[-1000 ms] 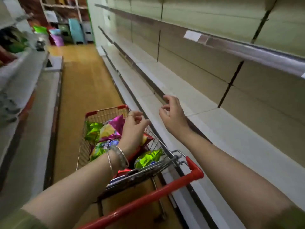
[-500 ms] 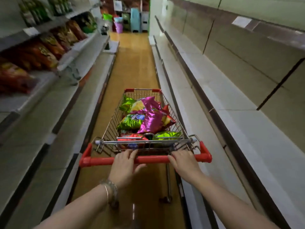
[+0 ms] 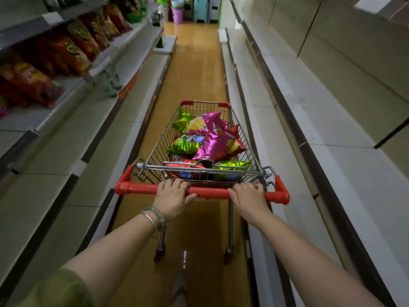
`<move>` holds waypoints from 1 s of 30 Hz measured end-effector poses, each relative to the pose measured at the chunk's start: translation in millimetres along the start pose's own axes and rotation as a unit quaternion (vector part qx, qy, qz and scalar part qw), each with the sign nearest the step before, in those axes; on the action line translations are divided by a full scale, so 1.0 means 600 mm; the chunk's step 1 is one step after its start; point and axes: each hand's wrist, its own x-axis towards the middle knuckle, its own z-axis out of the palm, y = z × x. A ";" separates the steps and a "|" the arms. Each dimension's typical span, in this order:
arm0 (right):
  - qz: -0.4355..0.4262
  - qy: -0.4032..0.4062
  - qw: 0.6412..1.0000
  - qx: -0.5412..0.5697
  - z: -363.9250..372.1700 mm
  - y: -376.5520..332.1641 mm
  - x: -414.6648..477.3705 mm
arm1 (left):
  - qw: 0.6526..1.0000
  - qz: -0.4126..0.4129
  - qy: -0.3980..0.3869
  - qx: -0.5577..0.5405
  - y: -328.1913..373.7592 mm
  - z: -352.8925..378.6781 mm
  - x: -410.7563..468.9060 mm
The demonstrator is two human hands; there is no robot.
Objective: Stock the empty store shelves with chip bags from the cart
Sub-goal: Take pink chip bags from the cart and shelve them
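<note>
You are at the wheeling step: your left hand (image 3: 174, 197) and right hand (image 3: 247, 199) are both curled around the red handle (image 3: 212, 193) of the cart (image 3: 159, 145), which stands in the aisle with the chip bags (image 3: 212, 140) piled inside. The empty shelves (image 3: 327, 120) run along your right. Next, by my judgement, park close beside them, let go, and lift out a bag.

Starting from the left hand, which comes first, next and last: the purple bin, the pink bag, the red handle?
1. red handle: gripped by the left hand itself.
2. pink bag: in the cart, ahead and a bit to the right.
3. purple bin: far off, well past the cart.
</note>
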 end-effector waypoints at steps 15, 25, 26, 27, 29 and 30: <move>0.075 -0.025 0.994 0.072 -0.057 0.067 0.303 | 0.997 0.021 -0.040 -0.068 -0.037 -0.073 0.316; 0.054 -0.039 0.994 0.087 -0.087 0.106 0.437 | 0.994 -0.012 -0.085 -0.070 -0.039 -0.123 0.453; 0.048 -0.051 0.995 0.073 -0.090 0.110 0.446 | 0.991 -0.020 -0.108 -0.075 -0.039 -0.131 0.461; 0.039 -0.067 0.995 0.056 -0.095 0.115 0.455 | 0.986 -0.031 -0.130 -0.100 -0.038 -0.142 0.469; 0.026 -0.129 0.989 0.071 -0.114 0.127 0.478 | 0.962 -0.066 -0.142 -0.224 -0.030 -0.173 0.487; 0.022 -0.152 0.982 0.107 -0.126 0.133 0.490 | 0.948 -0.085 -0.109 -0.287 -0.026 -0.189 0.500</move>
